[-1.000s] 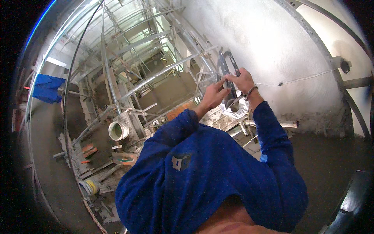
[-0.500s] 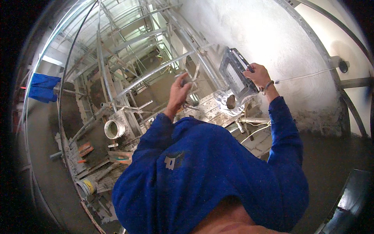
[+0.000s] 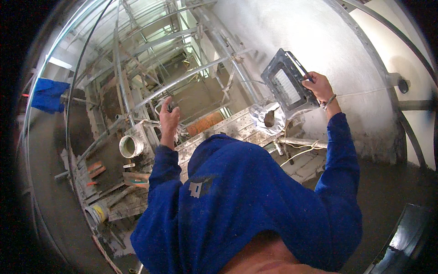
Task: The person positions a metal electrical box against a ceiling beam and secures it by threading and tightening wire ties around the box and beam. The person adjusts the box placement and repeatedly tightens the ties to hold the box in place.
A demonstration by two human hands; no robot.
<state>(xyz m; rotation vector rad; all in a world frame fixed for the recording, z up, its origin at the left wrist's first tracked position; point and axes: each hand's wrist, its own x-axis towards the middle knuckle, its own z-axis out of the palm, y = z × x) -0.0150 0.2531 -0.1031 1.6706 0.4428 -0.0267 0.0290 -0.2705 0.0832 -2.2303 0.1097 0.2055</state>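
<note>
Floodlight (image 3: 288, 85) in right grip (image 3: 319, 86); mostly leftward

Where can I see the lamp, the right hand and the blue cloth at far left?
Lamp (image 3: 288, 86): head view, on its pale panel.
Right hand (image 3: 320, 86): head view, on its back.
Blue cloth (image 3: 49, 95): head view, on its middle.

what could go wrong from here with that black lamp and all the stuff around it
The black lamp hangs from the right hand alone, gripped at its thin bracket, so it might slip and hit the perforated metal planks.

The loose pale cord lower down could snag.

The left sleeve might knock the white bucket, though their distance apart is hard to judge.
</note>
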